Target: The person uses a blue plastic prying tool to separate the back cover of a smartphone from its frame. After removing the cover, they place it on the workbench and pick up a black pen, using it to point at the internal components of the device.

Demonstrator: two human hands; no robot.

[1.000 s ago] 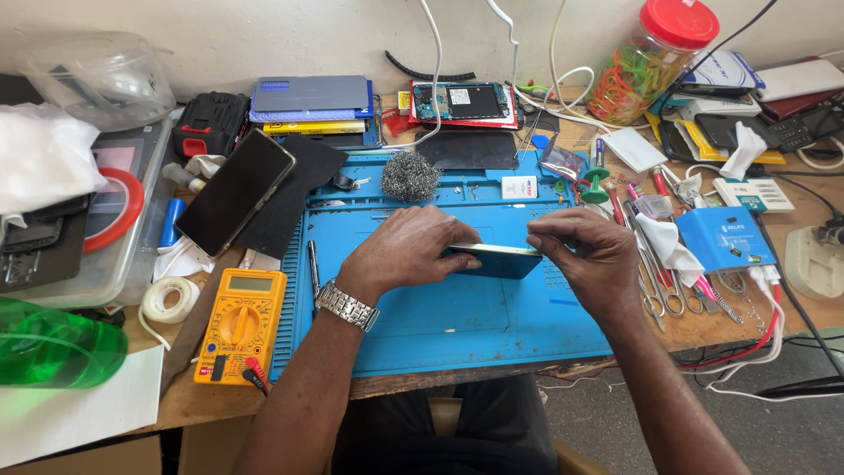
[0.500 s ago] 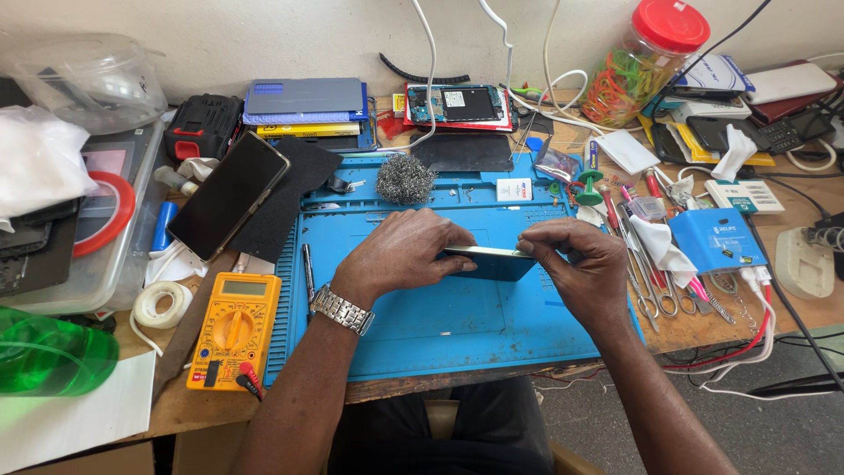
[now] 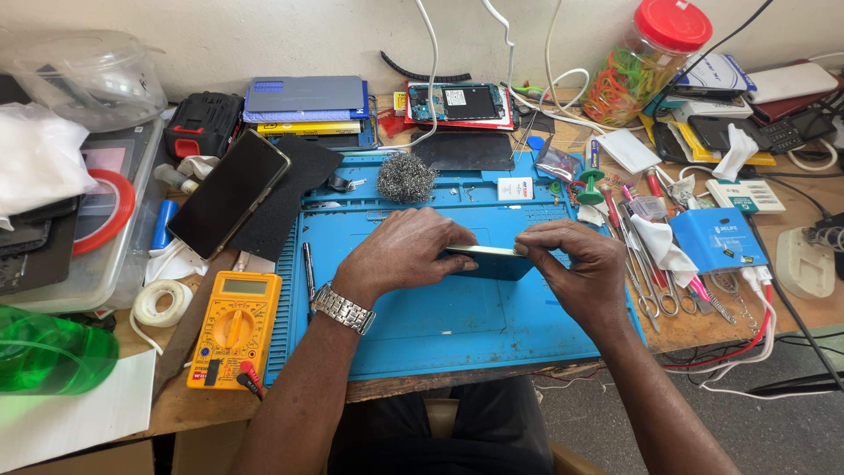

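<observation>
Both hands hold a thin dark phone (image 3: 492,261) on its edge over the blue work mat (image 3: 440,325). My left hand (image 3: 409,255), with a metal watch at the wrist, grips the phone's left end from above. At the right end, my right hand (image 3: 576,273) pinches it with thumb and fingers. The phone's underside is hidden by my fingers.
A yellow multimeter (image 3: 236,327), a black phone (image 3: 229,193) and a green bottle (image 3: 48,356) lie to the left. Steel wool (image 3: 406,179) and an opened phone (image 3: 457,104) sit behind the mat. Tweezers and tools (image 3: 651,264), a blue box (image 3: 723,239) and a red-lidded jar (image 3: 655,57) crowd the right.
Both hands stay on the phone in much the same grip. The view has shifted slightly; the hands sit a little lower and more central on the mat.
</observation>
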